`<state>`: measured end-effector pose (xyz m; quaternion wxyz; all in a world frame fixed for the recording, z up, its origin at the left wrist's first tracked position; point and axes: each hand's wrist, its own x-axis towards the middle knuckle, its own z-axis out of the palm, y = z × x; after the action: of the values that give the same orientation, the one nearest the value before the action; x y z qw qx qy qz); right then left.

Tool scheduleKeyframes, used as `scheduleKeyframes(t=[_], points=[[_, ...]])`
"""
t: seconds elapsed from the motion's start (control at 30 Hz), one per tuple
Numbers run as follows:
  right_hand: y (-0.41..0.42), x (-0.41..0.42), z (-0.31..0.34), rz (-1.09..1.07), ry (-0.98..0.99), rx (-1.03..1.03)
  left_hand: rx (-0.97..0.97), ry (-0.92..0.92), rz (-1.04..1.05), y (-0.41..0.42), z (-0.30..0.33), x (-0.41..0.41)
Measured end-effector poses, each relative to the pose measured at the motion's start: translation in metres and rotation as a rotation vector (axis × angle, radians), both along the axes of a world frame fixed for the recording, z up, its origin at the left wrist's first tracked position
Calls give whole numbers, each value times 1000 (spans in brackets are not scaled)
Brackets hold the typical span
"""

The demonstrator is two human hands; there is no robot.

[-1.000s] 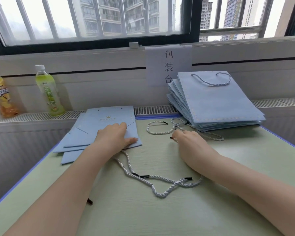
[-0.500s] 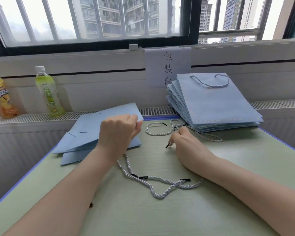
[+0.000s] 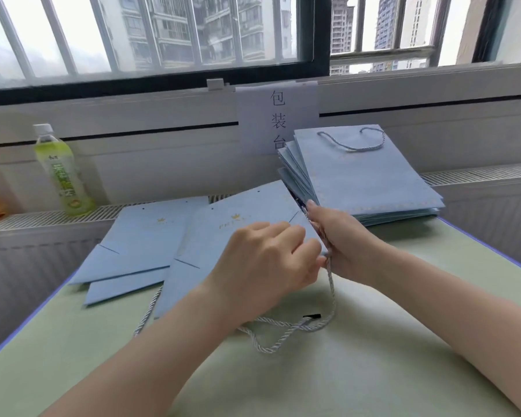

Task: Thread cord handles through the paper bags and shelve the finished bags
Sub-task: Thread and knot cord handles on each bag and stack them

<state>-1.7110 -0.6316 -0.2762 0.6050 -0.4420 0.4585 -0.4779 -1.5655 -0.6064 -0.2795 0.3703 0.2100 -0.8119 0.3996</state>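
From the head camera we see our left hand [image 3: 265, 266] gripping the right edge of a flat light-blue paper bag [image 3: 220, 245] that lies tilted at the centre of the pale green table [image 3: 373, 371]. Our right hand [image 3: 340, 239], touching the left at the bag's edge, pinches a white twisted cord [image 3: 330, 284] that hangs down to more loose cord [image 3: 283, 332] coiled at six o'clock of the hands. At nine o'clock of the held bag lie more unthreaded bags [image 3: 139, 245]. At one o'clock sits a stack of finished bags [image 3: 364, 176], a cord handle [image 3: 351, 142] showing on top. A green drink bottle [image 3: 60, 173] stands at ten o'clock on the ledge, a paper sign [image 3: 278, 118] at twelve.
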Motion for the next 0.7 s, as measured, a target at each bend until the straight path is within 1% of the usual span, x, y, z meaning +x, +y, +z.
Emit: scheduleKeyframes(t=[0.07,0.13,0.2,0.27,0.33,0.4,0.43,0.47,0.5,0.57,0.6,0.67,0.7], points=[[-1,-4,-3,62,109,-26,-9,-26,-76,4,0,-3],[-1,-5,-5,97,215,-76,57,-33,-142,6,0,-3],[0,-7,2,47,299,-101,183,75,-123,1,-1,0],[1,-14,14,-40,362,-60,299,306,66,-9,-1,10],[3,-23,26,-51,453,9,481,506,351,-23,-3,24],[4,-34,34,26,625,22,759,583,630,-39,-10,41],[6,-37,38,68,728,15,888,599,716,-45,-13,50],[8,-40,40,123,821,13,989,610,763,-49,-17,56],[8,-43,41,191,885,15,1040,611,779,-53,-21,62],[9,-46,42,275,961,16,1023,623,737,-58,-27,66],[8,-45,41,260,1040,-7,991,638,699,-59,-28,66],[5,-41,39,149,1280,-123,952,614,673,-58,-29,63],[4,-39,37,65,1364,-205,950,578,679,-57,-30,60]])
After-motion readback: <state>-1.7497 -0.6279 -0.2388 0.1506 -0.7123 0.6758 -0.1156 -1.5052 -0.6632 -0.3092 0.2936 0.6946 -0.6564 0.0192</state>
